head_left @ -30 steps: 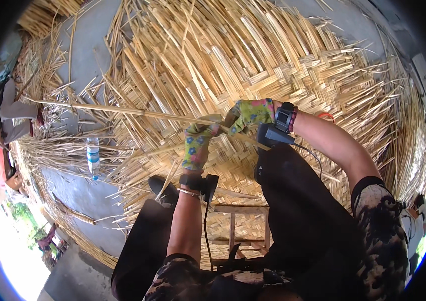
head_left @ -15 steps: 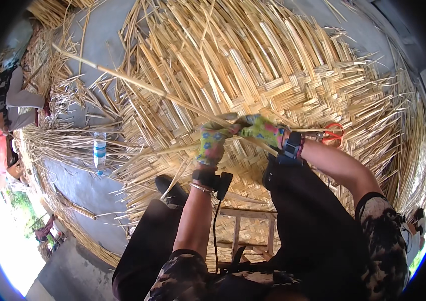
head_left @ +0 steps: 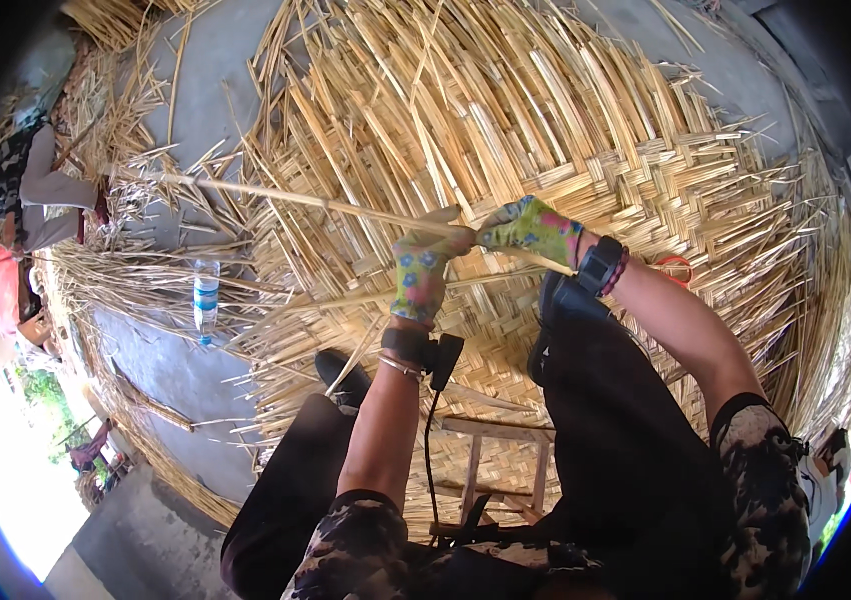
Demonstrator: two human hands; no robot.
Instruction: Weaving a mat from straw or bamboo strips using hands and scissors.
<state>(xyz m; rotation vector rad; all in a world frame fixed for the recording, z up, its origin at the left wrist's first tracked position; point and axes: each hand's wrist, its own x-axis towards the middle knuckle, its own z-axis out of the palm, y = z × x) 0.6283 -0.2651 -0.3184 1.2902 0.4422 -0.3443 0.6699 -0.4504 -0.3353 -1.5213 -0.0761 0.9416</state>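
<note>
Long pale strip (head_left: 325, 204) of straw or cane, held up over the woven mat (head_left: 635, 200); its long free end points to upper left, a short tail comes out below the right hand (head_left: 533, 228) near that wrist; looks light, springy lengthwise, probably stiff enough to carry its own overhang, yet likely to split or crease if bent sharply; edges may be sharp, the surface perhaps a little slick under cloth; best held flat between thumb and fingers, close to the spot being worked, the long end left to swing free; left hand (head_left: 419, 278), gloved, closed around the strip; right hand, gloved too, also closed on it, the two nearly meeting; left forearm runs up from the lower edge, wrist about straight; right forearm slants in from the lower right, elbow out to the side, fingers toward the left hand; below, the mat is tightly woven nearby, with loose parallel ends (head_left: 505, 110) fanning out beyond; a wooden stool (head_left: 497, 430) between the legs; orange scissor handle (head_left: 675, 268) behind the right wrist; to the left, a water bottle (head_left: 205, 300) among scattered straw (head_left: 130, 275); farther left, another person (head_left: 45, 185).
</note>
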